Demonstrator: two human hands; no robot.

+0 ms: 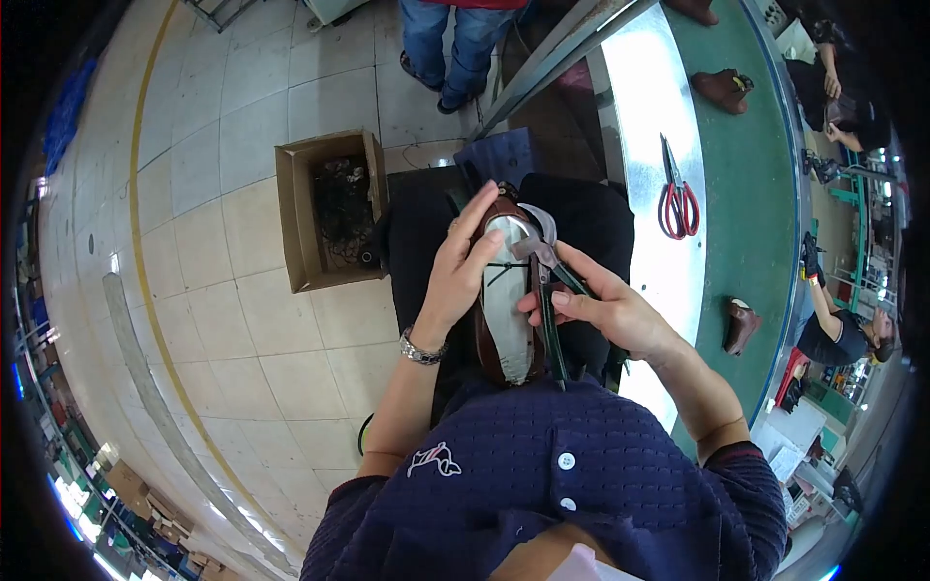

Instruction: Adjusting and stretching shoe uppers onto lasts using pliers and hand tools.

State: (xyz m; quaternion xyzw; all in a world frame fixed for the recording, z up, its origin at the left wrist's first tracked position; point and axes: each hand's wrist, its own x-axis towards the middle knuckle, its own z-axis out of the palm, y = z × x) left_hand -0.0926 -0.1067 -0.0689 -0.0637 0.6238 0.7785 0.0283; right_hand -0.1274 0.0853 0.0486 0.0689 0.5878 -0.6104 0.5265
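A brown shoe lies bottom up across my lap, its pale underside facing me and its toe and heel pointing away and toward me. My left hand holds its left side, thumb pressed on the underside and fingers stretched along the edge. In my right hand is a pair of pincers with dark green handles. Their metal jaws rest at the shoe's right edge; what they bite on is hidden. A short black cord crosses the underside beside the jaws.
On the floor at left stands an open cardboard box with dark scraps. To the right, red-handled scissors lie on a metal ledge beside a green conveyor carrying brown shoes. A person in jeans stands ahead; others sit across the conveyor.
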